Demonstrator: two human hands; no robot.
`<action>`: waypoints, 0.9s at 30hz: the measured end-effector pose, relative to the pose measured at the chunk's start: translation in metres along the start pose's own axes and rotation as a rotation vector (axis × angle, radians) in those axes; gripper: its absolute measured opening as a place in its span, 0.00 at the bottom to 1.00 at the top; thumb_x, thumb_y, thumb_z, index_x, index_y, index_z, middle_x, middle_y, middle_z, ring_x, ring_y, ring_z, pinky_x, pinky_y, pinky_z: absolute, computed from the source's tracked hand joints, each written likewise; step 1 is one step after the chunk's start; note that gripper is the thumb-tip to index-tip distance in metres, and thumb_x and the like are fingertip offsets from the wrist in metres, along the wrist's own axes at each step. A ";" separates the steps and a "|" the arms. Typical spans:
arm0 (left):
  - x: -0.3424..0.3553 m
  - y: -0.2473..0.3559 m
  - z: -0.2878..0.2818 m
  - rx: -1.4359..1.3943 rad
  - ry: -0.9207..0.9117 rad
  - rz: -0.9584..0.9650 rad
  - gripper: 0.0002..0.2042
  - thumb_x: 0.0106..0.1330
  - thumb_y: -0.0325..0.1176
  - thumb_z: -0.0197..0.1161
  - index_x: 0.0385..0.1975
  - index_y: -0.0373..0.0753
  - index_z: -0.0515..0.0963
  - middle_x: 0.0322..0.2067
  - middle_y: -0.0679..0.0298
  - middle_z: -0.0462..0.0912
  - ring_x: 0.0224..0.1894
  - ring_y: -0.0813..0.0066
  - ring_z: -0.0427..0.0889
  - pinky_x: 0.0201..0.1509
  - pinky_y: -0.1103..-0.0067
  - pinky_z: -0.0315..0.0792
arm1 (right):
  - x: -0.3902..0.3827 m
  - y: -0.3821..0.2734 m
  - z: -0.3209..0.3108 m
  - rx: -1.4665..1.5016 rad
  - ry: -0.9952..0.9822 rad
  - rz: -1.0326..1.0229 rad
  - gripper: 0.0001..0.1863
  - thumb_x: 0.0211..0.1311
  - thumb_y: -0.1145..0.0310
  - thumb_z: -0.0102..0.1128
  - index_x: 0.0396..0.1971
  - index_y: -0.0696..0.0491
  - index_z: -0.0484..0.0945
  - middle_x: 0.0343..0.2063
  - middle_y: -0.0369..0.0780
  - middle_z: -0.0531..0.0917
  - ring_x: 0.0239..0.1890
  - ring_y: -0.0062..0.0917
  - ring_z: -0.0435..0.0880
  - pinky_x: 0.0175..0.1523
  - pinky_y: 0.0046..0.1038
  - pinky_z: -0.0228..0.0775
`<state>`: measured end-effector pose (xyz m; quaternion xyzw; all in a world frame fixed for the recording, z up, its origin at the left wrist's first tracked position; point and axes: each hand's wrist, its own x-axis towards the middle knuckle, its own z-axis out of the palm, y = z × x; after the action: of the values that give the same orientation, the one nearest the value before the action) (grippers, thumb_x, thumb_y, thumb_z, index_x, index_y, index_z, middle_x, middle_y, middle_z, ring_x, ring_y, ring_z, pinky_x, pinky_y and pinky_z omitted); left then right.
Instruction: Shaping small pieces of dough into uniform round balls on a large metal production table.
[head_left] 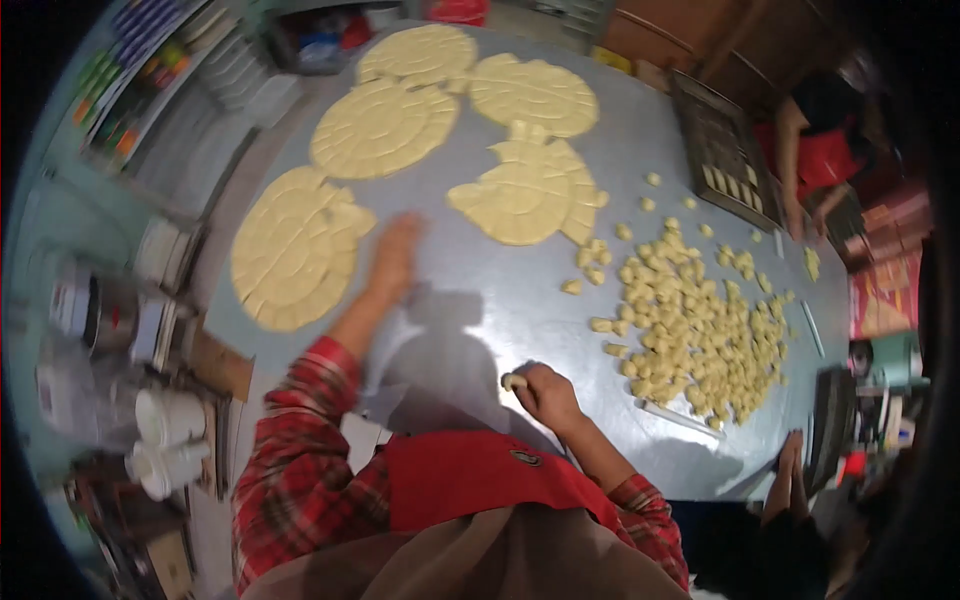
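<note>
My left hand (pixel 398 250), blurred by motion, is over the metal table beside a scored dough round (pixel 290 245) on the left; its finger shape is unclear. My right hand (pixel 547 398) is closed on a small pale dough piece (pixel 514 382) near the table's front edge. Another cut dough sheet (pixel 520 195) with ragged edges lies ahead of my hands. Three more scored rounds (pixel 385 130) lie toward the back. A large scattered heap of small dough pieces (pixel 700 330) covers the right part of the metal table (pixel 450 330).
At the back right, a co-worker (pixel 815 140) stands by a dark tray (pixel 722 150) with dough strips. Another person's hands (pixel 788 455) rest near the right edge. A white rod (pixel 680 418) lies below the heap. Shelves (pixel 165 75) and white buckets (pixel 170 420) stand at left.
</note>
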<state>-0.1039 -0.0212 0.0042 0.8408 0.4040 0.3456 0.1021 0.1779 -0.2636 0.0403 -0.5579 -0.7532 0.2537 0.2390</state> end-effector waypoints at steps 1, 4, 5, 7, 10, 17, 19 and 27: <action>0.016 -0.031 -0.018 0.206 -0.056 0.001 0.25 0.55 0.24 0.51 0.57 0.35 0.67 0.60 0.49 0.66 0.62 0.51 0.64 0.68 0.63 0.54 | 0.007 0.003 -0.015 0.075 0.149 0.114 0.07 0.58 0.66 0.57 0.33 0.52 0.75 0.28 0.43 0.78 0.29 0.41 0.77 0.33 0.36 0.72; 0.030 -0.109 -0.074 0.336 -0.334 -0.097 0.25 0.52 0.27 0.59 0.54 0.44 0.73 0.56 0.57 0.74 0.57 0.54 0.72 0.60 0.60 0.63 | 0.026 0.071 -0.084 -0.215 0.547 0.299 0.05 0.58 0.68 0.53 0.26 0.53 0.72 0.22 0.45 0.76 0.25 0.43 0.76 0.30 0.39 0.67; 0.032 -0.121 -0.079 0.242 -0.420 -0.271 0.22 0.49 0.29 0.62 0.49 0.45 0.77 0.51 0.59 0.77 0.51 0.58 0.75 0.55 0.60 0.65 | 0.029 0.090 -0.131 -0.188 0.579 0.301 0.03 0.58 0.70 0.52 0.28 0.51 0.73 0.21 0.44 0.75 0.27 0.42 0.74 0.32 0.39 0.66; 0.059 -0.096 -0.077 0.627 -0.674 -0.112 0.20 0.48 0.29 0.63 0.45 0.45 0.78 0.42 0.62 0.79 0.45 0.62 0.77 0.50 0.62 0.66 | 0.025 0.104 -0.213 -0.691 0.681 0.454 0.23 0.56 0.69 0.55 0.54 0.55 0.69 0.33 0.47 0.77 0.38 0.41 0.76 0.44 0.41 0.67; 0.077 -0.084 -0.072 0.560 -0.499 0.132 0.14 0.51 0.30 0.63 0.40 0.42 0.79 0.33 0.63 0.79 0.41 0.65 0.77 0.49 0.64 0.64 | -0.001 0.133 -0.250 -1.104 0.721 0.485 0.32 0.57 0.66 0.57 0.62 0.55 0.60 0.60 0.51 0.65 0.61 0.45 0.63 0.67 0.50 0.45; 0.064 0.035 -0.033 -0.617 -0.417 -0.638 0.12 0.65 0.30 0.55 0.46 0.38 0.70 0.37 0.68 0.77 0.34 0.78 0.74 0.34 0.75 0.70 | 0.040 0.032 -0.111 -0.223 0.476 0.036 0.31 0.49 0.75 0.63 0.57 0.55 0.68 0.57 0.51 0.67 0.51 0.43 0.70 0.58 0.39 0.62; 0.038 0.106 -0.020 -0.680 -0.623 -0.301 0.13 0.61 0.27 0.57 0.45 0.38 0.73 0.38 0.64 0.79 0.36 0.75 0.76 0.42 0.77 0.70 | 0.050 -0.016 -0.077 0.036 0.367 -0.026 0.34 0.49 0.73 0.65 0.59 0.53 0.64 0.61 0.49 0.64 0.58 0.43 0.68 0.61 0.38 0.62; 0.002 0.202 -0.024 -0.716 -1.360 -0.484 0.09 0.66 0.29 0.49 0.37 0.32 0.75 0.27 0.62 0.79 0.25 0.74 0.78 0.31 0.78 0.74 | 0.011 -0.071 -0.048 -0.206 0.077 -0.055 0.19 0.54 0.69 0.56 0.46 0.58 0.71 0.32 0.43 0.77 0.32 0.38 0.80 0.37 0.35 0.75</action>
<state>0.0037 -0.1544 0.1144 0.6724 0.2890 -0.1650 0.6611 0.1551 -0.2650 0.1235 -0.5680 -0.7804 0.1469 0.2161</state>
